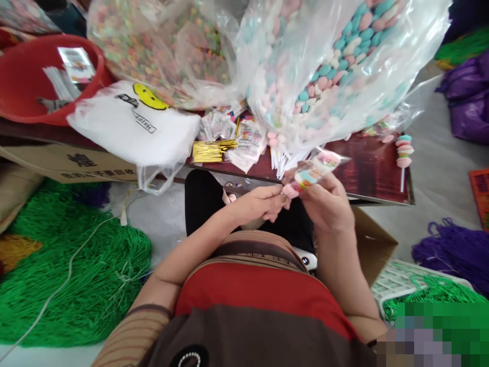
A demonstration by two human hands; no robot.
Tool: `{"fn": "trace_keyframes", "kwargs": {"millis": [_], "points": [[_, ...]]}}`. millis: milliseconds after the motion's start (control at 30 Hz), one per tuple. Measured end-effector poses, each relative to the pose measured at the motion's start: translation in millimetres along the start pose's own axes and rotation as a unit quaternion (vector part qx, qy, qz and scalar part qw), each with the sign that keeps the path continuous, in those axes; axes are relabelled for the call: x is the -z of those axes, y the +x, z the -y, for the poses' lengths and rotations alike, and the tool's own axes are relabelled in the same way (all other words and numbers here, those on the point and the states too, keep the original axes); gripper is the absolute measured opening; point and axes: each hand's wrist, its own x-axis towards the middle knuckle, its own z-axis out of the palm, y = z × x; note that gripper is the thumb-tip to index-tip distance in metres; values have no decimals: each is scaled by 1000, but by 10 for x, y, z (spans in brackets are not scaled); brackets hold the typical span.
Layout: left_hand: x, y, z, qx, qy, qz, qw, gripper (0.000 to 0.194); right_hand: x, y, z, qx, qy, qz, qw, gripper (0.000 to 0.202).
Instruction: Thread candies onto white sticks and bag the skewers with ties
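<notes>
Above my lap I hold a candy skewer [308, 176] in a clear plastic sleeve, tilted up to the right. It carries pink, white, blue and yellow sweets. My right hand [329, 204] is closed around its side, fingers partly behind the sleeve. At the lower end, by a pink sweet, my left hand [269, 201] pinches the sleeve. Just beyond my hands on the dark red table [370, 165] lie white sticks [284, 162], gold twist ties [208, 152] and small printed packets [250, 137]. Another candy skewer [404, 152], unwrapped, lies at the table's right end.
Large clear bags of pink, white and blue candies [317, 71] and of small multicoloured candies [164, 51] fill the table's back. Left are a white bag [133, 132] and a red basin [23, 76]. Green stringy material [76, 275] covers the left floor; a cardboard box [372, 244] stands right.
</notes>
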Motion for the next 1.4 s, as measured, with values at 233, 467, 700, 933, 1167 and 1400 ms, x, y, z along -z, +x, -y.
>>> {"fn": "trace_keyframes", "kwargs": {"millis": [233, 467, 700, 933, 1167, 1400], "points": [[24, -49, 9, -30, 9, -25, 999, 41, 84, 125, -13, 16, -17, -13, 1000, 27], [156, -125, 26, -78, 187, -283, 937, 11, -268, 273, -233, 4, -143, -114, 983, 33], [686, -297, -141, -152, -227, -397, 876, 29, -452, 953, -362, 17, -307, 44, 951, 33], [1102, -218, -141, -154, -314, -476, 807, 26, -768, 1548, -736, 96, -582, 122, 799, 27], [1204, -128, -39, -135, -331, -505, 785, 17, -835, 1583, -838, 88, -694, 139, 701, 28], [1181, -118, 13, -147, -305, -509, 792, 22, -709, 1686, -883, 88, -595, 133, 788, 23]]}}
